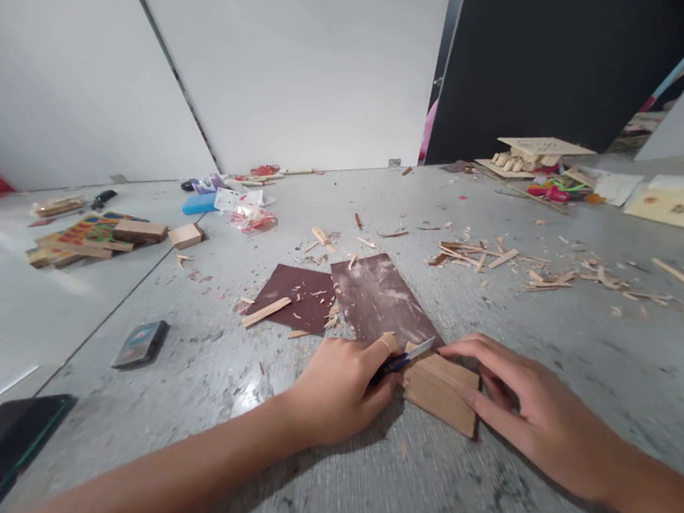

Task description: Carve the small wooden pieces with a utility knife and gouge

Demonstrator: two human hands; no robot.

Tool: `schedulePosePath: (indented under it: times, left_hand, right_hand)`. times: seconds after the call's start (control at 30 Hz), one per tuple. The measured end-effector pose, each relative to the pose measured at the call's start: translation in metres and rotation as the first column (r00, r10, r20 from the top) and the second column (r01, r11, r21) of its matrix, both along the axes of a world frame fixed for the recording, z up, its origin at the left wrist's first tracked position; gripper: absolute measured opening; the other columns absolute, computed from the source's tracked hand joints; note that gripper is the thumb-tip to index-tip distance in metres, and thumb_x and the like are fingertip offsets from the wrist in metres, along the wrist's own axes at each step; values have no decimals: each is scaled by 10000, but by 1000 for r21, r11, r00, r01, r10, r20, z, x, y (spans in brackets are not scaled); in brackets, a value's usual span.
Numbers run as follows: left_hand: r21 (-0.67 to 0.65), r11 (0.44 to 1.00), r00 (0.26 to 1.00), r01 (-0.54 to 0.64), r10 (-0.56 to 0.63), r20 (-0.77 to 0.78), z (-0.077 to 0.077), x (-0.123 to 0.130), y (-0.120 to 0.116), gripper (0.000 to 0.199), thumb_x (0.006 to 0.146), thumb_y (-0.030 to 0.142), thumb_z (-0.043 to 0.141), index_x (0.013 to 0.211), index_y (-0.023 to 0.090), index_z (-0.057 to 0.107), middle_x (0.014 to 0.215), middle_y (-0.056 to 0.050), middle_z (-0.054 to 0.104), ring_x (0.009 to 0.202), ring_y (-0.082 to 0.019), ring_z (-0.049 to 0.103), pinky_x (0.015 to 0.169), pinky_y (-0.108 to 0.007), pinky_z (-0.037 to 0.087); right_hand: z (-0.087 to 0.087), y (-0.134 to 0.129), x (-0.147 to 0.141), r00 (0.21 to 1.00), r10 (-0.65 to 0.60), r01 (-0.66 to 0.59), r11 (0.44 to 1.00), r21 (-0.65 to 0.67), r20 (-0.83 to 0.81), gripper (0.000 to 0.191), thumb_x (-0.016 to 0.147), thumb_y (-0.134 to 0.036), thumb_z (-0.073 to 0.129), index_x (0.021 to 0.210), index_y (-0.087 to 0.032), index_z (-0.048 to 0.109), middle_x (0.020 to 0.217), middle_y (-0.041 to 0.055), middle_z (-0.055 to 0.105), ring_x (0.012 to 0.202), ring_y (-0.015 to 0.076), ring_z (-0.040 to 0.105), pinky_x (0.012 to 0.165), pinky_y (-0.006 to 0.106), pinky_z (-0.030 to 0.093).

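Note:
My left hand [348,385] is closed around the dark handle of a knife [419,351], whose blade points right. That blade lies over the upper end of a brown wooden block [443,392] at the lower middle. My right hand [513,397] grips the block's right side between thumb and fingers. Just beyond my hands lies a dark brown sheet [382,297] dusted with pale powder. A second brown sheet [301,297] sits to its left, with thin sticks [267,312] and shavings on it.
Wood slivers [475,256] are scattered at the right. A small dark box [140,344] and a phone [15,441] lie at the left. Wooden blocks [139,231] and a blue object [200,203] are farther back. White panels [311,66] stand behind.

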State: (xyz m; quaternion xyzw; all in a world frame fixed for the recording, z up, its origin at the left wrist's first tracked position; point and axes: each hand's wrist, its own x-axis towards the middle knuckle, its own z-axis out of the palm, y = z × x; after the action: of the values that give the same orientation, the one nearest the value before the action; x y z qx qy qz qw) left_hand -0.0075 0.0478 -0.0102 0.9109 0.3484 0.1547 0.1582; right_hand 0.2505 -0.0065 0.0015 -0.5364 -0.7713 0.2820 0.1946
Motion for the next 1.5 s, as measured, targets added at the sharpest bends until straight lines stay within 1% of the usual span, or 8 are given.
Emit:
schedulePosePath:
  times: [0.2, 0.43, 0.53, 0.83, 0.93, 1.2, 1.3, 1.5]
  left_hand:
    - [6, 1000, 1000, -3, 3, -6, 0, 0, 0, 240, 1014, 305, 435, 1145, 167, 582, 795, -69, 725, 635, -215, 667, 528, -304, 384]
    - [21, 1000, 1000, -13, 13, -15, 0, -1, -1, 245, 991, 299, 467, 1163, 173, 587, 776, -52, 712, 624, -202, 660, 524, -287, 389]
    - [28, 999, 1000, -14, 15, -24, 1, -1, -1, 248, 983, 293, 478, 1167, 171, 589, 762, -47, 709, 615, -201, 652, 515, -283, 359]
    - [33, 999, 999, -25, 26, -37, 1, 0, -1, 277, 1001, 317, 466, 1190, 170, 604, 744, -46, 701, 612, -198, 651, 518, -280, 361]
    - [34, 999, 999, -24, 25, -34, 1, 0, -1, 274, 996, 316, 467, 1189, 177, 603, 744, -40, 696, 609, -189, 647, 523, -274, 378]
    - [40, 999, 999, -16, 18, -47, 3, 0, -1, 260, 1000, 311, 475, 1174, 171, 607, 736, -39, 694, 603, -192, 637, 519, -277, 334]
    - [44, 999, 999, -13, 16, -52, 4, 0, -1, 244, 1000, 313, 477, 1151, 171, 607, 733, -37, 692, 613, -196, 642, 518, -281, 322]
    - [52, 999, 998, -8, 11, -60, 5, 0, -1, 250, 997, 297, 482, 1174, 164, 598, 739, -39, 699, 620, -209, 650, 521, -297, 306]
  right_hand:
    - [2, -2, 0, 1000, 3, -3, 1000, 23, 7, 342, 970, -204, 505, 1292, -311, 551, 1071, 16, 664, 706, 151, 603, 656, 299, 484]
    - [2, -4, -2, 1000, 21, -21, 1000, 8, -8, 340, 1008, -318, 482, 1314, -267, 619, 712, -13, 678, 625, 175, 645, 589, 276, 486]
    - [3, -7, -2, 998, 58, -58, 998, 26, -10, 371, 986, -315, 519, 1337, -268, 632, 654, -18, 682, 613, 185, 654, 603, 282, 507]
    - [8, -14, -2, 983, 181, -184, 980, 71, 42, 280, 975, -287, 536, 1201, -302, 701, 763, -1, 732, 665, 170, 672, 673, 298, 530]
    - [5, -15, -2, 964, 246, -256, 961, 106, 98, 322, 941, -296, 611, 1253, -308, 694, 805, 12, 739, 732, 183, 691, 733, 320, 539]
    - [1, -20, -2, 926, 271, -316, 938, 146, 263, 866, 744, -584, 824, 1490, -256, 533, 1082, 109, 764, 887, 291, 718, 798, 422, 565]
    - [2, -19, -3, 918, 276, -329, 931, 156, 286, 838, 756, -533, 824, 1490, -260, 527, 1234, 120, 742, 989, 323, 718, 851, 454, 559]
    - [4, -15, -2, 926, 224, -286, 941, 179, 303, 754, 797, -443, 795, 1468, -235, 523, 1229, 119, 741, 934, 298, 725, 823, 446, 550]
